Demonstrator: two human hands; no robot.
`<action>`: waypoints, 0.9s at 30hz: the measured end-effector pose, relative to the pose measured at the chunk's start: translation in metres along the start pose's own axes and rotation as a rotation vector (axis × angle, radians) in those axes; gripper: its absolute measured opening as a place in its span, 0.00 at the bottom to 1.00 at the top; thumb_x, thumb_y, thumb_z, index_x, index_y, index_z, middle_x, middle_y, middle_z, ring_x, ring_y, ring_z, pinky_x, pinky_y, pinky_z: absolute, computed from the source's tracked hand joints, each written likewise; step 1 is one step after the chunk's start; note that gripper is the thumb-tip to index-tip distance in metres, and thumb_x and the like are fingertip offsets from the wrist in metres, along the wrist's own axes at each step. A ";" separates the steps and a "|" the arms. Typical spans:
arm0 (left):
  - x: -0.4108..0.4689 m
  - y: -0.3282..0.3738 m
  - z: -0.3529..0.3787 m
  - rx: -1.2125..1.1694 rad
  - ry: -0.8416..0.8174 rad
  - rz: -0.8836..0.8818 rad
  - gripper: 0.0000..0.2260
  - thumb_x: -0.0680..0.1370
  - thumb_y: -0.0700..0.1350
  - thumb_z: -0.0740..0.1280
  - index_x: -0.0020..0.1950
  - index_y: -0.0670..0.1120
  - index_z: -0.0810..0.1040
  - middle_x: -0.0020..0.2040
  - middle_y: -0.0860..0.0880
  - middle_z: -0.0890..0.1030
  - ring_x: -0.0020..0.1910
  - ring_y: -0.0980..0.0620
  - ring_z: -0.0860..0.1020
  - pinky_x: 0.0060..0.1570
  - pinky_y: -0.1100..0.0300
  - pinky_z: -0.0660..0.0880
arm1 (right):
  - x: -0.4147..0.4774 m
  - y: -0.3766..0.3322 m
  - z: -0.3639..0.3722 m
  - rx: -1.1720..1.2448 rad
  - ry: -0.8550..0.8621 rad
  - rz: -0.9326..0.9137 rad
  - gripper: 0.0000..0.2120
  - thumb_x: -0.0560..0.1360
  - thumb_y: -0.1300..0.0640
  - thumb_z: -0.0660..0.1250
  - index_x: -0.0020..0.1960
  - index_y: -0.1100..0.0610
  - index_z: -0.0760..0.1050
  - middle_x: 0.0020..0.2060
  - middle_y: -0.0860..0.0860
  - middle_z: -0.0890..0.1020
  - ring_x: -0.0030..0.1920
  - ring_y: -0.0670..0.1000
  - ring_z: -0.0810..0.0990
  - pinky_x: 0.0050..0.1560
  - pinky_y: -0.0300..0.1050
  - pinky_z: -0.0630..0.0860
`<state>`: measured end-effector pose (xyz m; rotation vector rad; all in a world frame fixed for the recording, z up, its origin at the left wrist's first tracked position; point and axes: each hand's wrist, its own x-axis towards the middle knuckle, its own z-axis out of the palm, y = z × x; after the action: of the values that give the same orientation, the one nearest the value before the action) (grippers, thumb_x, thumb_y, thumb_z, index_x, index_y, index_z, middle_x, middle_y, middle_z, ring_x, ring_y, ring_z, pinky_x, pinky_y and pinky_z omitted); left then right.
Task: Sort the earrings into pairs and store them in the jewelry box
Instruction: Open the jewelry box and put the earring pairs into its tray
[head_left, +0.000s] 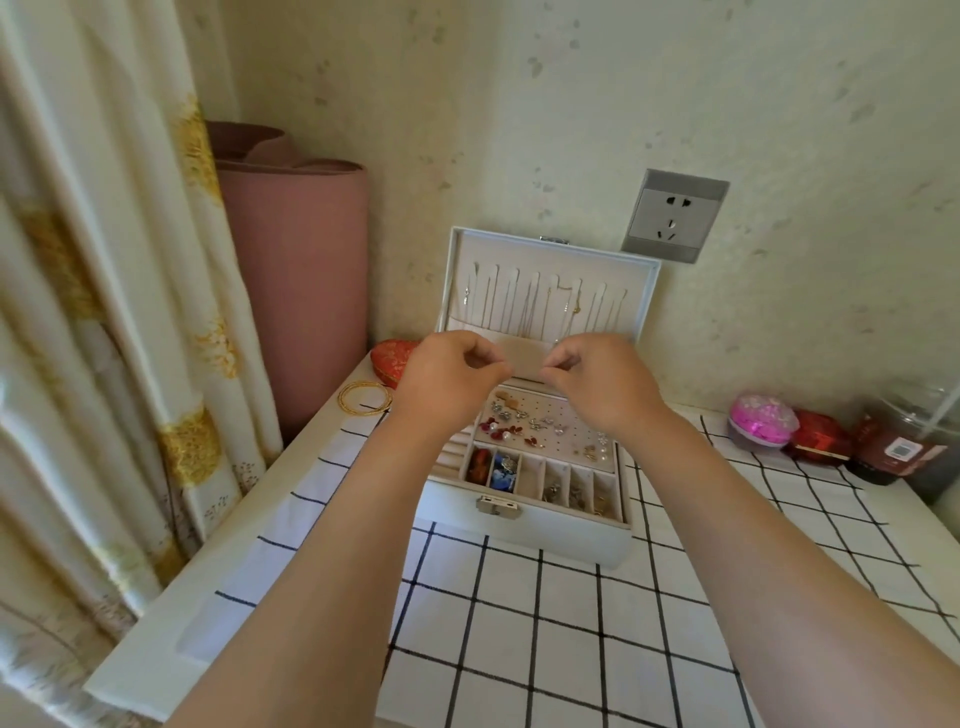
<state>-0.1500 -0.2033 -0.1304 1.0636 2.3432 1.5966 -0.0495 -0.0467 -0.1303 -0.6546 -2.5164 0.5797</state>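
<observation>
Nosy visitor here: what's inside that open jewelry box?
Earrings on a perforated tray, small pieces in front compartments, necklaces in the lid. Left hand and right hand, pinching a beige pad, hide the tray's back.

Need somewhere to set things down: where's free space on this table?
Checked cloth in front of the jewelry box, and right of it before the pink tub. Crowded: bangles and red pouch back left, jar back right.
</observation>
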 end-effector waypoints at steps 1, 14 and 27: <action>0.000 -0.002 -0.001 -0.004 0.002 -0.002 0.04 0.73 0.48 0.75 0.41 0.52 0.82 0.41 0.56 0.83 0.42 0.59 0.81 0.47 0.60 0.78 | 0.001 0.001 0.005 -0.041 -0.013 -0.016 0.02 0.75 0.49 0.73 0.45 0.46 0.83 0.42 0.42 0.84 0.44 0.42 0.81 0.49 0.47 0.80; 0.003 -0.010 0.001 -0.155 -0.001 -0.072 0.04 0.74 0.47 0.74 0.41 0.51 0.81 0.36 0.56 0.80 0.35 0.58 0.77 0.44 0.58 0.79 | 0.002 0.001 0.025 -0.296 -0.016 -0.192 0.02 0.74 0.51 0.73 0.46 0.48 0.83 0.43 0.45 0.82 0.44 0.47 0.79 0.45 0.45 0.76; -0.002 0.000 0.004 -0.246 -0.029 -0.151 0.02 0.77 0.46 0.72 0.46 0.48 0.83 0.41 0.53 0.83 0.33 0.58 0.79 0.36 0.66 0.76 | 0.006 -0.002 0.004 -0.048 -0.242 -0.088 0.07 0.79 0.54 0.67 0.51 0.49 0.84 0.46 0.42 0.84 0.45 0.42 0.81 0.50 0.42 0.77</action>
<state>-0.1467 -0.2016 -0.1328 0.8318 2.0841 1.7415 -0.0572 -0.0463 -0.1303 -0.5135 -2.7758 0.5996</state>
